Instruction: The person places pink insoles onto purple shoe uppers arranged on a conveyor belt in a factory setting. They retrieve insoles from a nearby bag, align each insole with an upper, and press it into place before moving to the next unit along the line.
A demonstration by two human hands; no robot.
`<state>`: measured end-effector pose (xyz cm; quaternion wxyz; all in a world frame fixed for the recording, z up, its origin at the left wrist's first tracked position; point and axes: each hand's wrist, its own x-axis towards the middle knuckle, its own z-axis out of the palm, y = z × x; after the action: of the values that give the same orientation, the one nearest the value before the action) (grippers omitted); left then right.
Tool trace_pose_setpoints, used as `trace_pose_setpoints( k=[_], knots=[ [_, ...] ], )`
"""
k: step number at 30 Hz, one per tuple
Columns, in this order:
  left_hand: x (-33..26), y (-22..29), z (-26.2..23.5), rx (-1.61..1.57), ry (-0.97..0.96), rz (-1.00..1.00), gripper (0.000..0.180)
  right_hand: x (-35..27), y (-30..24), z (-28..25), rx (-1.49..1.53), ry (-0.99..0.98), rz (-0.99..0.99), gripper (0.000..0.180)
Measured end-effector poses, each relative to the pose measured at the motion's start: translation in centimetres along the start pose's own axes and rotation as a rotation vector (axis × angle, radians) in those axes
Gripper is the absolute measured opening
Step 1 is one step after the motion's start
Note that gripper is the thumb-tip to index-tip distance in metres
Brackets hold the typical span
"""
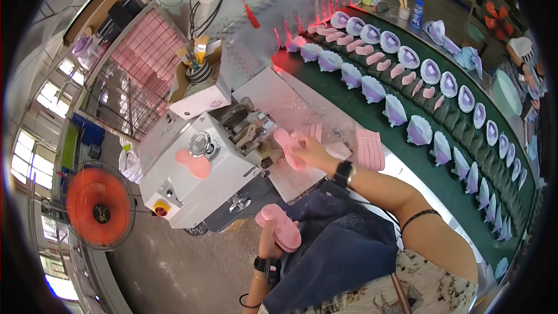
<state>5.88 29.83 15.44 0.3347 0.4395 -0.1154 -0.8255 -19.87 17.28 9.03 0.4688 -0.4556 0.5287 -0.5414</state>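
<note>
Beside a green conveyor [430,166], a white machine [174,198] is stationed. A pink insole [286,146] is gripped along its right edge by the right hand's [311,152] fingers, long axis pointing roughly away from the body, machine head [264,125] just leftward; contact cannot be told. Pink stacked insoles [281,228] are grasped by the left hand [271,246], off the near edge; bare bench [261,90] is left beyond.

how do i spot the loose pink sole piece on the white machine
Find the white machine left of the picture's centre, then the large silver knob on it. Just below that in view lies the pink sole piece, resting alone, unlike the stack in the left hand or the piece gripped by the right hand.
</note>
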Motion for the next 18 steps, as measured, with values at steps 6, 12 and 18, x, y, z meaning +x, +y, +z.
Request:
trace_pose_setpoints(
  k=[6,12,18],
  knots=[
    [-0.2,-0.9,-0.3,0.049,-0.026,-0.035,0.038,7.9,-0.7,1.8,-0.083,0.130,0.159,0.045],
    [-0.5,-1.1,-1.4,0.050,0.117,0.035,0.033,7.3,-3.5,0.2,-0.870,0.367,-0.412,0.036],
    [-2.2,-0.6,-1.1,0.258,0.193,-0.019,0.035,11.1,-2.9,2.8,-0.393,0.340,0.072,0.014]
  ],
)
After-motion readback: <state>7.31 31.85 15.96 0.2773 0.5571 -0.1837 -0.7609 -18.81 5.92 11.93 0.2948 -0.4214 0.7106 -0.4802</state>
